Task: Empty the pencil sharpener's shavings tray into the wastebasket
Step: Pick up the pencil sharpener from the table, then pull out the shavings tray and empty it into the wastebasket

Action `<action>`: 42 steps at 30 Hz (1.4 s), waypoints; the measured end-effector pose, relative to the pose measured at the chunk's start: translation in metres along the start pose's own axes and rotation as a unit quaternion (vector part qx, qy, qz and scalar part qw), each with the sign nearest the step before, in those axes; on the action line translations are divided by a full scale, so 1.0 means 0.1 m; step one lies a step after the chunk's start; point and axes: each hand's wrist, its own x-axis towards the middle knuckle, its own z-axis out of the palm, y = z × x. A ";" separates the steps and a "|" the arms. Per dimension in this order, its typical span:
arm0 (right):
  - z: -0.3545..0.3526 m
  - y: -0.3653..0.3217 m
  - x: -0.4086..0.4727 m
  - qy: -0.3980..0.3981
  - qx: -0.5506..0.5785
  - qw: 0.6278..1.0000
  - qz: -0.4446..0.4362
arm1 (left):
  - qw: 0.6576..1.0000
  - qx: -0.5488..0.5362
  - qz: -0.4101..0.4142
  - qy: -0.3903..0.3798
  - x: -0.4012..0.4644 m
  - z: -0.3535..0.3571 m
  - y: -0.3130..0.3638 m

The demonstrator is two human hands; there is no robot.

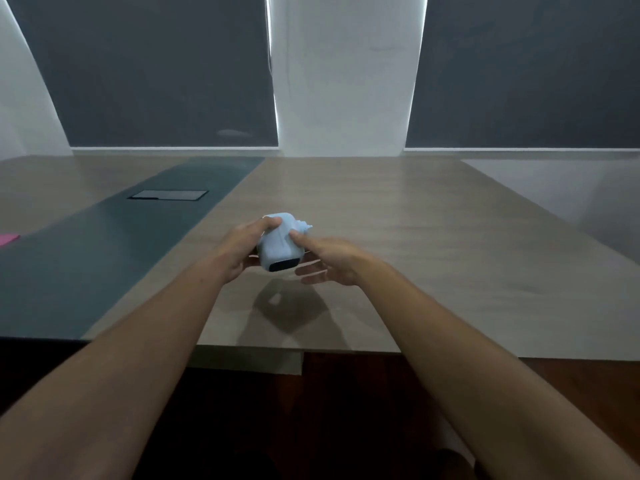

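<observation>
a wide wood-grain table [398,209] carries a dark grey strip [104,258] running from its near edge toward the far edge on the left. a rectangular hatch [168,195] sits flush in the strip, and a pink sheet [7,239] lies at the left edge.

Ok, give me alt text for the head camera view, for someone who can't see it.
Two bare hands hold a pale blue pencil sharpener just above a wooden table: the left hand grips its side, the right hand touches it with the thumb, fingers loose. No wastebasket is in view.
</observation>
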 end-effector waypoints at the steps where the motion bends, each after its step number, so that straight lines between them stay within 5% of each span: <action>1: -0.06 0.01 -0.01 0.005 0.001 1.000 -0.003 | 1.000 0.004 0.003 -0.007 0.01 0.06 0.01; 17: -0.86 0.23 -0.15 0.085 0.136 0.987 -0.013 | 0.997 0.032 0.039 -0.059 0.20 0.29 0.00; 42: -1.23 0.32 -0.82 0.160 0.168 0.972 -0.045 | 0.946 0.280 0.141 0.085 -0.17 0.81 -0.02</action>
